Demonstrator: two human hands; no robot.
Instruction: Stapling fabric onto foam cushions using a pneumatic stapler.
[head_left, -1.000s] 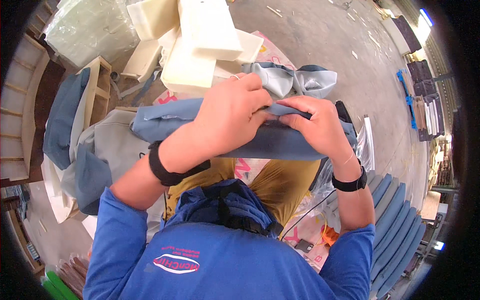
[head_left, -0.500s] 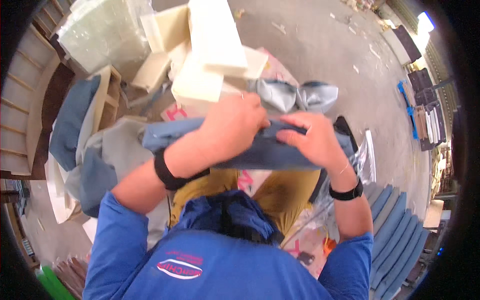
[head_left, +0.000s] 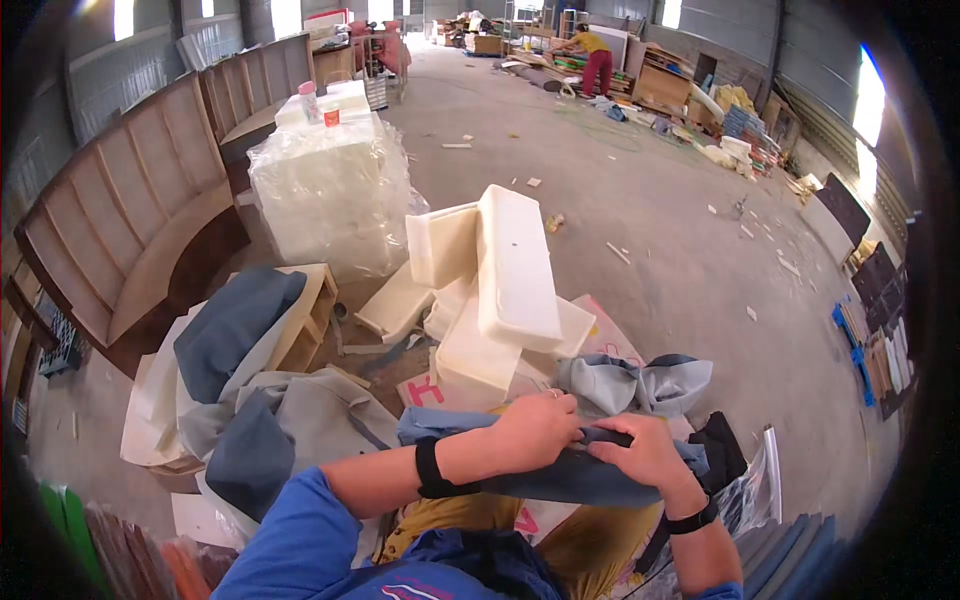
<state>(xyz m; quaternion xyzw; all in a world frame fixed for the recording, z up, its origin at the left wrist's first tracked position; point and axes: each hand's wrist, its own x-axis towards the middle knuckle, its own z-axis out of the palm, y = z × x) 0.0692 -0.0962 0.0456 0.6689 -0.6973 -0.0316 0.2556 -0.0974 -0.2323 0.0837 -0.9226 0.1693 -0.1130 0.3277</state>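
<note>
A long cushion covered in blue fabric (head_left: 572,485) lies across my lap, over mustard-coloured trousers. My left hand (head_left: 535,432) is closed on its upper edge near the middle, fingers pinching the fabric. Close beside it, my right hand (head_left: 642,458) grips the same edge with thumb and fingers. The fingertips of both hands almost meet. What exactly lies between them is too small to make out. Just beyond the cushion sits a bunched grey-and-blue fabric cover (head_left: 635,383).
Cream foam blocks (head_left: 518,270) are piled ahead. Left stands a wooden frame draped with blue-grey fabric (head_left: 240,320), behind it a plastic-wrapped foam stack (head_left: 325,195) and curved wooden seat frames (head_left: 125,220). Blue cushions (head_left: 800,565) are stacked at lower right. Far off, a person (head_left: 597,62) bends over piled materials.
The view has tilted up, so more of the hall shows and my hands appear lower. My fingertips have come closer together on the cushion's edge.
</note>
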